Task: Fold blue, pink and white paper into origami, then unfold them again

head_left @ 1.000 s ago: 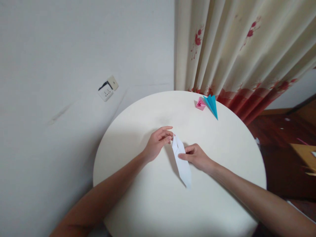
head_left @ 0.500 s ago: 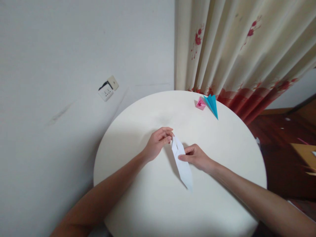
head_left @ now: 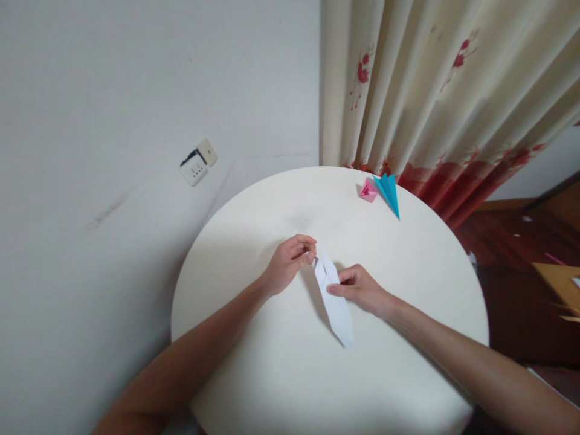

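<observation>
A long strip of folded white paper (head_left: 338, 311) with pointed ends is held at a slant over the round white table (head_left: 254, 386). My right hand (head_left: 362, 290) grips its right edge near the middle, thumb on top and fingers underneath. At the far end, my left hand (head_left: 290, 263) pinches a small flap of the paper between thumb and fingers. Slits or fold lines show in the upper part of the paper. The fingertips of my right hand are hidden beneath it.
Near the table's back right edge lie a pink folded paper piece (head_left: 368, 190) and a blue paper plane (head_left: 388, 193). A wall with a socket (head_left: 194, 169) stands to the left. A cream and red curtain (head_left: 435, 90) hangs behind the table.
The thumb and fingers of my left hand have come together on the paper's far tip, drawing a small flap to the left. My right hand and the rest of the paper look unchanged.
</observation>
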Action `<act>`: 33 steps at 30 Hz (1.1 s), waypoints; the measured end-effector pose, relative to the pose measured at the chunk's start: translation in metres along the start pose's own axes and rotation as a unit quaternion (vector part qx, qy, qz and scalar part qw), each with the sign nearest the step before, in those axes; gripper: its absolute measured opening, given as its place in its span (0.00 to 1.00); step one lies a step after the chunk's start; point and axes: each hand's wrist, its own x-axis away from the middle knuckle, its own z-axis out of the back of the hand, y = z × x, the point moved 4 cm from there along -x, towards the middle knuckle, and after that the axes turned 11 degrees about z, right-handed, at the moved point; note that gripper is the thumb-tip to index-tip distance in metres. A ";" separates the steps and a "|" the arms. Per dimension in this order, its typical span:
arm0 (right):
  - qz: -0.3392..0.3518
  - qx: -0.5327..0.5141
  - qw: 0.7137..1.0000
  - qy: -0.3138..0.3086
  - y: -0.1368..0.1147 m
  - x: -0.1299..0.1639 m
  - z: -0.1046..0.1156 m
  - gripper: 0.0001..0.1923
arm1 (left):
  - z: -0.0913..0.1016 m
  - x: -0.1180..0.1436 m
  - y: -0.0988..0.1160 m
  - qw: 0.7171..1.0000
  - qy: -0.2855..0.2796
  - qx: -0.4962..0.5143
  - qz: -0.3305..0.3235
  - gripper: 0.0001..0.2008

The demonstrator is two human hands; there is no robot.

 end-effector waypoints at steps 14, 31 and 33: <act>0.040 0.071 0.995 0.049 0.000 -0.003 0.004 0.20 | -0.008 0.006 0.011 0.991 0.090 -0.099 -0.008 0.10; 0.054 0.071 0.995 0.045 0.003 -0.003 0.005 0.17 | -0.016 0.009 0.006 0.988 0.106 -0.099 0.053 0.13; 0.052 0.070 0.995 0.047 0.002 -0.003 0.004 0.17 | -0.016 0.010 0.007 0.987 0.115 -0.104 0.044 0.14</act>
